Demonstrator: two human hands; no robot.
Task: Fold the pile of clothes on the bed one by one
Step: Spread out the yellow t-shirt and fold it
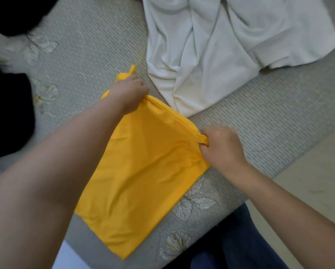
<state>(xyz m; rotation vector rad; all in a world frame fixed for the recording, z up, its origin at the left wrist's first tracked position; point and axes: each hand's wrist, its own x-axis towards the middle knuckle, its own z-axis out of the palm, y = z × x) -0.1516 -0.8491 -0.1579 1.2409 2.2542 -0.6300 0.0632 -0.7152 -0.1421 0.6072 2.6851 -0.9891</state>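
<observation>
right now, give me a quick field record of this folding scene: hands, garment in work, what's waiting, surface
left hand: grips far corner of the yellow garment
right hand: fingers curled round its bunched near corner
yellow garment: lying mostly flat on the bed cover, top edge pulled taut between the hands
waiting: white garment, crumpled, unfolded, beyond the yellow one
surface: grey bed cover with leaf print
dark item: at left edge, unclear

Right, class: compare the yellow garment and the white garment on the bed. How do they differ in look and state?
The yellow garment is bright and lies mostly smooth and flat; the white garment is pale and rumpled with deep creases. The left hand and right hand each grip the yellow garment's far edge, while no hand touches the white garment. The yellow garment lies nearer the person, the white garment farther away. Both rest on the patterned grey bed cover.
</observation>
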